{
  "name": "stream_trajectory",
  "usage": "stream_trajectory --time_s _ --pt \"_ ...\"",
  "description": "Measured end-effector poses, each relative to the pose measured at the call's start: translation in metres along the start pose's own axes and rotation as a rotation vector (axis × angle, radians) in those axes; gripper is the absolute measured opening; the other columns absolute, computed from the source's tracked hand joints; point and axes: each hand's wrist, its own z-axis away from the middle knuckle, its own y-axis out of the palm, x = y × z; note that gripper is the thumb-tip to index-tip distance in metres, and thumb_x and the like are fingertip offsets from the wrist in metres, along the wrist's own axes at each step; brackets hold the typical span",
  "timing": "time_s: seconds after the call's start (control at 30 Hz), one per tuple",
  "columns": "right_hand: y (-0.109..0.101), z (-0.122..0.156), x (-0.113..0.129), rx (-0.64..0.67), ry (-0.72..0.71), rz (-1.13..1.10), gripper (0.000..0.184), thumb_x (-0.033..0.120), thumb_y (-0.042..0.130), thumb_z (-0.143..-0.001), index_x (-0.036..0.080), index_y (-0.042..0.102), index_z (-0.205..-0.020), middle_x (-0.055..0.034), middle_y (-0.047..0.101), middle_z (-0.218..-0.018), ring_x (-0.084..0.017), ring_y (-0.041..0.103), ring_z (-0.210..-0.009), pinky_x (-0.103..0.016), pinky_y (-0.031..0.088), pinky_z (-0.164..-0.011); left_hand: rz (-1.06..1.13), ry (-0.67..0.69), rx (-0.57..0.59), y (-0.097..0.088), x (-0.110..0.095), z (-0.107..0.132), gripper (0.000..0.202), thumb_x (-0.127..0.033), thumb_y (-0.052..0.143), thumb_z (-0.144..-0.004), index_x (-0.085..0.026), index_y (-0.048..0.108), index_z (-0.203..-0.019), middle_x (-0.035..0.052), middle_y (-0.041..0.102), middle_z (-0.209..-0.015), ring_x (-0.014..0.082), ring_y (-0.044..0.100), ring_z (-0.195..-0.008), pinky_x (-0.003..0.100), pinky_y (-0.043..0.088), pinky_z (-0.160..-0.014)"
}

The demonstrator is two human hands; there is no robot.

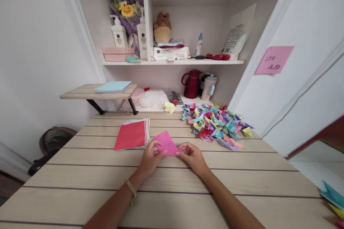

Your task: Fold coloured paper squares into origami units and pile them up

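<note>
"Two hands are busy in my view. What do they hold?"

"One pink sheet [164, 139]. It's between them, over the table top [172, 182] or resting on it. I'm far away, so I can't tell if it touches the wood. The left hand [150, 156] grips the lower left part, with its thumb in front and its fingers curled by the edge. The right hand [194, 156] pinches the right corner between thumb and fingers."

"How do you think it would feel?"

"Light, like a leaf. It looks like thin paper, so it should bend easily. A hard squeeze could wrinkle it, and a big tug could rip it. I don't think it's very slippery. I'd hold it softly by the edges and corners."

"What can't you see?"

"Its back. Some left fingertips hide there, so I can't tell how hard they press. I see a little dark line near the middle, but is it a fold or a slit? I can't say. The pile of folded papers [215, 123] is too jumbled to count. Under the red sheet [130, 135], only edges peek out. And a blue paper shape [333, 195] is cut off at my right."
</note>
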Motion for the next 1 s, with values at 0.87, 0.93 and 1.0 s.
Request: stream_trajectory --time_s 0.87,0.93,1.0 --pt "0.012 -0.002 0.0 0.083 0.159 -0.264 0.06 0.039 0.075 -0.057 0.017 0.055 -0.109 -0.0004 0.066 -0.063 -0.018 0.063 -0.059 -0.029 0.051 -0.059 0.125 -0.009 -0.035 0.004 -0.006 0.002 0.088 -0.023 0.074 -0.06 -0.019 0.018 -0.129 0.0069 0.067 -0.084 0.021 0.068 -0.074 0.032 0.053 -0.068" --pt "0.011 -0.003 -0.002 0.072 0.179 -0.308 0.052 0.041 0.074 -0.057 0.016 0.059 -0.101 -0.0026 0.067 -0.065 -0.019 0.065 -0.063 -0.03 0.052 -0.061 0.122 -0.019 -0.065 0.002 -0.006 0.001 0.088 -0.023 0.074 -0.06 -0.017 0.02 -0.13 0.0074 0.068 -0.083 0.0203 0.067 -0.072 0.032 0.053 -0.067" --pt "0.01 -0.005 -0.004 0.051 0.191 -0.307 0.046 0.042 0.074 -0.057 0.014 0.063 -0.092 -0.0037 0.067 -0.065 -0.018 0.065 -0.062 -0.03 0.052 -0.06 0.125 -0.03 -0.083 0.001 -0.005 -0.002 0.083 -0.024 0.074 -0.059 -0.016 0.028 -0.127 0.0075 0.069 -0.082 0.0202 0.067 -0.071 0.032 0.053 -0.067"
